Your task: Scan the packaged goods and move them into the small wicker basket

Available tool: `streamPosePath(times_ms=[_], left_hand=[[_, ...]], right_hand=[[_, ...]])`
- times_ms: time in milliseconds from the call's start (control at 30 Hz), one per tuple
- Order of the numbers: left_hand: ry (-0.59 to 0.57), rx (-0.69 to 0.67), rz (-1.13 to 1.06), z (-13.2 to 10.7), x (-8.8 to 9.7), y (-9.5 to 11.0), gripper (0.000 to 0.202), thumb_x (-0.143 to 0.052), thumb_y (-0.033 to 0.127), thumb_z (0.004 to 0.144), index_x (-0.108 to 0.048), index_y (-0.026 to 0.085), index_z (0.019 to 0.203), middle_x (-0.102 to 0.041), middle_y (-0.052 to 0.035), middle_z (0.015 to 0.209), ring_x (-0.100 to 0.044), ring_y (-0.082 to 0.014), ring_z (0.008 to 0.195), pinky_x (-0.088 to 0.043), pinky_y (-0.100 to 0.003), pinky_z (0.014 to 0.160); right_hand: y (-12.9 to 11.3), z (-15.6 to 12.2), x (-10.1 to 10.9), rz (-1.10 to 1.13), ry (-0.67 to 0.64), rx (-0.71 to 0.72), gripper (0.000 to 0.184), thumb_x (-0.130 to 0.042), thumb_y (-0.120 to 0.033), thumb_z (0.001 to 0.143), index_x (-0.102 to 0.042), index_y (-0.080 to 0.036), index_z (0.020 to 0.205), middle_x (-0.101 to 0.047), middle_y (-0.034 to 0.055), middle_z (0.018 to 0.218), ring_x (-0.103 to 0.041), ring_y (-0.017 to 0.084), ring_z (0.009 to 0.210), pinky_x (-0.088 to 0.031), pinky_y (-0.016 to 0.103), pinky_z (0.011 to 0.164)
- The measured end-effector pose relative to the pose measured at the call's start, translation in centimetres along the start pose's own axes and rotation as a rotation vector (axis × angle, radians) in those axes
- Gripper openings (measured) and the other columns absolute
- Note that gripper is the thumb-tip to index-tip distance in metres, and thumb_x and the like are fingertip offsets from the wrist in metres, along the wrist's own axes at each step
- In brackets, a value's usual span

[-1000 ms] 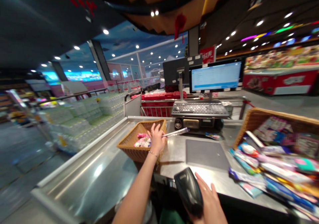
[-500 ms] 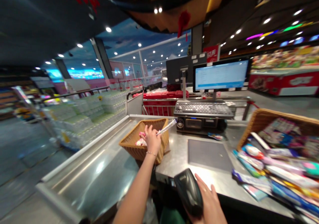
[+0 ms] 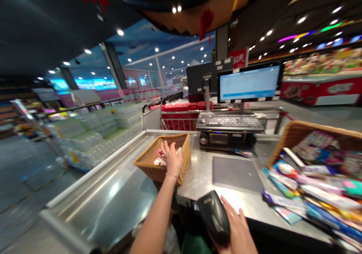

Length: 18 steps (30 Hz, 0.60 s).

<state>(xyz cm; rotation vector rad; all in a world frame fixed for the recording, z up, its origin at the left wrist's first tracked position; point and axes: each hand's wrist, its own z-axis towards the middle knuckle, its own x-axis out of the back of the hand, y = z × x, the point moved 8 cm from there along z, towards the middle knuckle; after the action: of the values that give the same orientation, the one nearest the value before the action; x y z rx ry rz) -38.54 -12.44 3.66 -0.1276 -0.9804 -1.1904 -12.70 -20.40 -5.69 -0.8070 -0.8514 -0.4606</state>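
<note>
My left hand (image 3: 171, 159) reaches over the small wicker basket (image 3: 147, 162) on the steel counter. Its fingers are spread above the pink and white packets (image 3: 157, 161) lying inside, and nothing shows in its grip. My right hand (image 3: 240, 228) is low at the counter's near edge, wrapped round a black barcode scanner (image 3: 214, 216) whose head points forward and left. To the right, a large wicker basket (image 3: 294, 131) spills several colourful long packets (image 3: 308, 192) onto the counter.
A grey mat (image 3: 237, 173) lies on the steel counter (image 3: 198, 178) between the baskets. Behind it stand a till keyboard (image 3: 229, 122) and a lit monitor (image 3: 250, 83). A steel chute (image 3: 107, 193) slopes off to the left, beside stacked bottled water (image 3: 93, 133).
My left hand carried a long thin packet over the small basket and let it go inside; the packet no longer sticks out of the hand. My right hand and the scanner have stayed put.
</note>
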Motion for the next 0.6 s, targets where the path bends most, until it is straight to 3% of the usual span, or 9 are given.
streamPosePath(times_ms=[600], left_hand=[[-0.047,-0.154,-0.038,-1.8,-1.1,4.1,0.038,-0.054,0.022,0.081,-0.059,0.018,0.118,-0.033,-0.0179,0.150,-0.017,-0.0348,0.144,-0.018,-0.066,0.111]], right_hand=[[1.2,-0.4,0.1,0.020,0.010,-0.032,0.054,-0.050,-0.027,0.073,-0.058,-0.014,0.125,-0.054,0.0137,0.138,-0.041,0.033,0.135,-0.029,0.058,0.110]])
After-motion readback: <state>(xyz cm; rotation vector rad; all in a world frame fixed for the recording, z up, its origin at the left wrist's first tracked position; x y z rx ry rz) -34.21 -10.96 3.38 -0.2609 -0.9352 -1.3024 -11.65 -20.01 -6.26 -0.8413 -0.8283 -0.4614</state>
